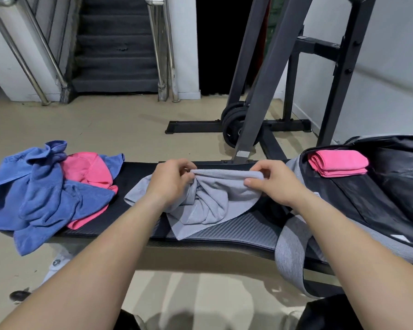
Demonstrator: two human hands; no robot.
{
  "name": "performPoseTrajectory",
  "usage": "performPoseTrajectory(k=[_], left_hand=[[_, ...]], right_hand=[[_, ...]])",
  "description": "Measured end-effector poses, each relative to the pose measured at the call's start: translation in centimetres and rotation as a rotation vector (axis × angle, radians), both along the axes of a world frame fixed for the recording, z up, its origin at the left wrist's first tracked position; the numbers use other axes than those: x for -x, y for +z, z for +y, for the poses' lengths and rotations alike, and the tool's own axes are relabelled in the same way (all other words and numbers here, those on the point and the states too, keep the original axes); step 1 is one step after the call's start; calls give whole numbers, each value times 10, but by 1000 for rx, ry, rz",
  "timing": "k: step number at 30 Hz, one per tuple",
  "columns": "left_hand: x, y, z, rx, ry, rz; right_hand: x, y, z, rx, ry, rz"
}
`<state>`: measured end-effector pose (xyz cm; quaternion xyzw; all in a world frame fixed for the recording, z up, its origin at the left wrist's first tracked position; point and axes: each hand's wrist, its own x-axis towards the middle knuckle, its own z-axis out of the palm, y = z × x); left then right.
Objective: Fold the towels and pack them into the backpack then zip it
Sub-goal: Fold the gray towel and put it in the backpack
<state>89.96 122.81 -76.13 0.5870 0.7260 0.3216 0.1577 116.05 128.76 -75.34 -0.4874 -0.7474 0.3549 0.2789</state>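
Forearms first: both of mine reach over the near edge of the counter (134, 172) and meet on the grey towel (210, 201) at its middle. My left grip (169, 182) and right grip (277, 184) are each closed on the towel's far hem, fingers curled over and thumb pinching the cloth. The hem is drawn into a straight line between them, while the rest sags in twisted bunches onto the pad. I hold it this way, I judge, to find a true edge before folding.

Just right of my right grip the backpack (403, 177) lies unzipped and spread wide, so a folded piece can go straight in. One folded pink towel (337, 163) already sits at its far end. Its grey strap (290, 253) droops off the near edge beside my right forearm.

To the left, past a strip of bare pad, a heap of blue towels (43, 194) lies tangled with a loose pink towel (86, 170), all unfolded and partly hanging over the edge.

Heap and bag leave only a narrow stretch between them — tight, I think, for laying the cloth flat. On the floor beyond stand a dark rack (267, 79) and its weight plates (234, 125).
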Motion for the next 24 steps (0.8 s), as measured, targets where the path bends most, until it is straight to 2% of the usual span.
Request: performPoseTrajectory(k=[6, 8, 10, 14, 19, 21, 24], left_hand=[[11, 1, -8, 34, 134, 4], [14, 3, -14, 71, 140, 64], [12, 8, -21, 87, 110, 49], [-1, 20, -36, 82, -7, -224], [-13, 31, -50, 141, -122, -475], [-12, 32, -52, 143, -172, -466], [-11, 33, -52, 101, -186, -339]], right_hand=[[-4, 1, -1, 242, -9, 187], [0, 1, -2, 235, -38, 140], [10, -1, -7, 191, -35, 72], [41, -3, -22, 170, 49, 32], [74, 0, -43, 176, 112, 115], [78, 2, -48, 188, 124, 148], [77, 4, -50, 211, 119, 190]])
